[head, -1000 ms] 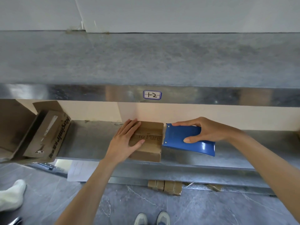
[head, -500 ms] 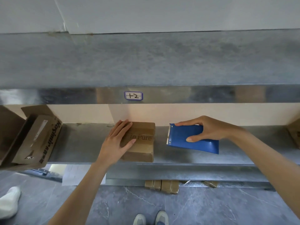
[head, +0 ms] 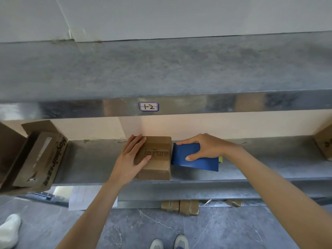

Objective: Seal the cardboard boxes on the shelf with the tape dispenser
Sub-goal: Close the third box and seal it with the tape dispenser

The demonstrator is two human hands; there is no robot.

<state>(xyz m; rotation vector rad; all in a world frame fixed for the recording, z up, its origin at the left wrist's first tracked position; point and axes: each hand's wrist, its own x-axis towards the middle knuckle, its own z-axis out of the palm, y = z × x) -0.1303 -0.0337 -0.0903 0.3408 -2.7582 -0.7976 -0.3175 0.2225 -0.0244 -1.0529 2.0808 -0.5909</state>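
Observation:
A small brown cardboard box printed "to Pure" stands on the lower metal shelf. My left hand lies flat on the box's left top, fingers straight, pressing it down. A blue tape dispenser is gripped by my right hand, thumb below and fingers over the top. The dispenser's front edge touches the right side of the box near its top edge. A bit of yellow shows at the dispenser's rear.
A larger open cardboard box leans at the shelf's left end. Another box sits at the far right. The upper shelf with a "1-2" label overhangs. Flat packs lie on the floor below.
My right hand brought the dispenser leftward from a gap beside the box until its front edge meets the box's right side. My left hand stayed on the box.

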